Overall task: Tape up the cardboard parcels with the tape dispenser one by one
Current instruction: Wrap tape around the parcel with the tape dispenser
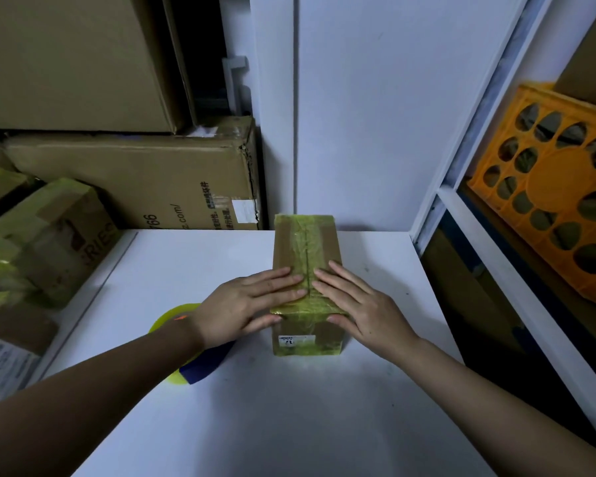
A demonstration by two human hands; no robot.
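We had both palms flat on the parcel (pixel 307 270), left hand (pixel 255 301) and right hand (pixel 358 304) either side of the seam, fingers straight, probably smoothing the yellow tape (pixel 305 242) down. Tape dispenser (pixel 186 339) sat under our left wrist, nobody holding it.

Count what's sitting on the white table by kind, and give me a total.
Cardboard parcel: 1
Tape dispenser: 1
Hands pressing flat on the parcel: 2, left hand and right hand
Total: 4
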